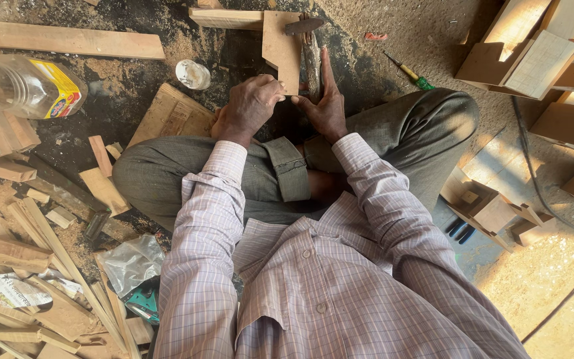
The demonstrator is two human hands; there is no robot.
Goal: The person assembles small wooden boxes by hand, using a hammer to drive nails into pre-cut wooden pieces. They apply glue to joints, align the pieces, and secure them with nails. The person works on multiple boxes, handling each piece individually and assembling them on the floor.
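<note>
Head view: a notched wooden piece (280, 46) is being held on the sawdust floor (367, 26), just ahead of both hands, long axis running away from the person. The left hand (250, 106) is being closed on its near edge. The right hand (327, 103) is being laid open-fingered along a rough-handled hammer (310, 56) touching the piece's right side.

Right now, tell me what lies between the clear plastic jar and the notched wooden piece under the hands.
In the head view, between the clear plastic jar and the notched wooden piece lies a small white round lid on dark, sawdust-strewn ground.
</note>
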